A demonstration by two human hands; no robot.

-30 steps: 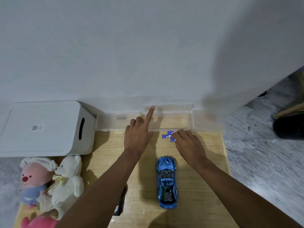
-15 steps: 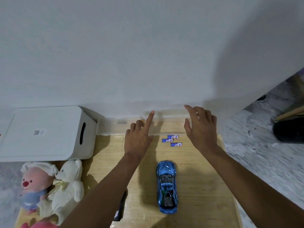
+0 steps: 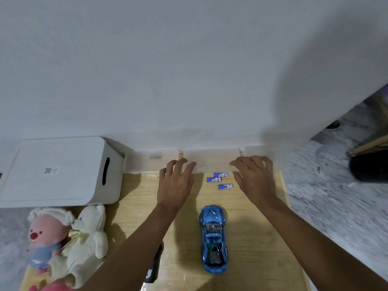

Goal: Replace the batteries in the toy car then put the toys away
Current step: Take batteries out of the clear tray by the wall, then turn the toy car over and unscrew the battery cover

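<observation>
Clear case [image 3: 212, 159], board's [image 3: 252, 238] far edge — left hand [image 3: 176, 181] and right hand [image 3: 254, 177] spread, empty, at it; next we load batteries [image 3: 218, 179]

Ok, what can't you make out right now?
Head view:
- Black object: mostly hidden under the left forearm.
- Clear box: blurred, translucent; contents unclear.
- Batteries: print too small to read.
- Lower pink toy: cut off by bottom edge.
- Left hand, right hand: contact with the box uncertain.

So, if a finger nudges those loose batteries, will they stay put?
Probably not: the batteries lie on their sides, so they would likely roll on the smooth wooden table. Small and rigid, they should pinch up easily.
</observation>
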